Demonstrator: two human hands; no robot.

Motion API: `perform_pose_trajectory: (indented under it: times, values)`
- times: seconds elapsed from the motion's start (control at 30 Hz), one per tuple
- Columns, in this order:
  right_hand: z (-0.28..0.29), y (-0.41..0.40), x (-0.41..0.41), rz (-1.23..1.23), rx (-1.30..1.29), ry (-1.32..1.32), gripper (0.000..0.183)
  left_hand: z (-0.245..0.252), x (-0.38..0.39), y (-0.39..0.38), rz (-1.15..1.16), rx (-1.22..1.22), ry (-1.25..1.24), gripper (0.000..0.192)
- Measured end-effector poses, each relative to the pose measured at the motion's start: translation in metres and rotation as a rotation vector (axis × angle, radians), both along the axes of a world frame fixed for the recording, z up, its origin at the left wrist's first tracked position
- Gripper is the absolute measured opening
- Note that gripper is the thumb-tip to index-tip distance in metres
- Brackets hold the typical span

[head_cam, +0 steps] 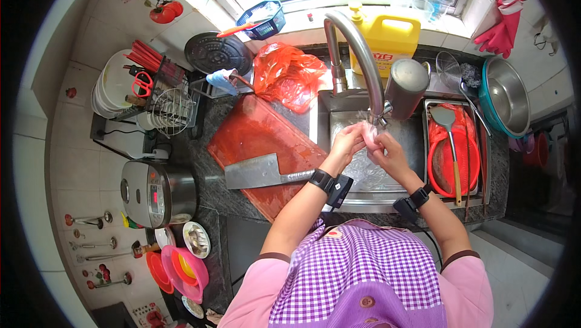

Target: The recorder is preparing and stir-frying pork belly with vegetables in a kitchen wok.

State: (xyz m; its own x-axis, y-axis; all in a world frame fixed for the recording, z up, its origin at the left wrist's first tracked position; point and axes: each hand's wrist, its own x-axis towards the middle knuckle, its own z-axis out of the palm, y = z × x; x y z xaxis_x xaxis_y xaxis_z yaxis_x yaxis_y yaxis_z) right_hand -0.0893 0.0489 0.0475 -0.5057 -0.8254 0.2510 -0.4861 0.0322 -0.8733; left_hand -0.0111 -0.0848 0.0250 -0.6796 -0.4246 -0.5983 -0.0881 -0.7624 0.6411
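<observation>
Under the spout of the curved metal faucet [358, 42], my left hand [348, 141] and my right hand [389, 150] both hold a pale pink, soft item [371, 136], which I cannot identify for certain. Water runs over it into the steel sink [324, 101]. To the left, a wet reddish cutting board [281, 133] lies slantwise on the counter beside the sink. A broad-bladed cleaver [254, 171] rests on the board, its metal handle pointing towards my left wrist.
Right of the sink basin, a steel tray [427, 146] holds a red basket [474, 164] and a spatula [455, 160]. A red plastic bag [290, 76] lies behind the board. A yellow jug [395, 37] stands behind the faucet, and a rice cooker [177, 194] at left.
</observation>
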Motion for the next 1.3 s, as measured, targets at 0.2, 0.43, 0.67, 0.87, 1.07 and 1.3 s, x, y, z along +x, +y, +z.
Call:
perform_pose_trajectory:
  times: [0.2,0.43,0.67,0.87,1.07,1.3]
  values:
    - [-0.006,-0.011,0.004,0.039,-0.027,0.031,0.016,-0.013,0.003,-0.005,-0.031,-0.223,-0.007,0.024]
    - [-0.002,-0.015,0.006,-0.010,0.001,0.024,0.016,-0.016,0.005,-0.003,-0.026,-0.146,0.096,0.023]
    - [-0.027,-0.031,-0.015,0.023,-0.036,-0.626,0.009,-0.035,0.016,0.001,-0.204,-0.225,0.076,0.041]
    - [-0.023,-0.029,-0.024,0.133,-0.025,-1.102,0.015,-0.014,0.023,0.013,-0.095,-0.203,0.058,0.054]
    - [-0.016,-0.014,-0.046,0.272,0.188,-0.933,0.019,0.021,0.021,-0.004,-0.403,-0.651,0.121,0.041]
    - [-0.002,-0.004,-0.060,0.296,0.222,-0.895,0.022,0.004,0.018,-0.008,-0.509,-0.706,0.111,0.025]
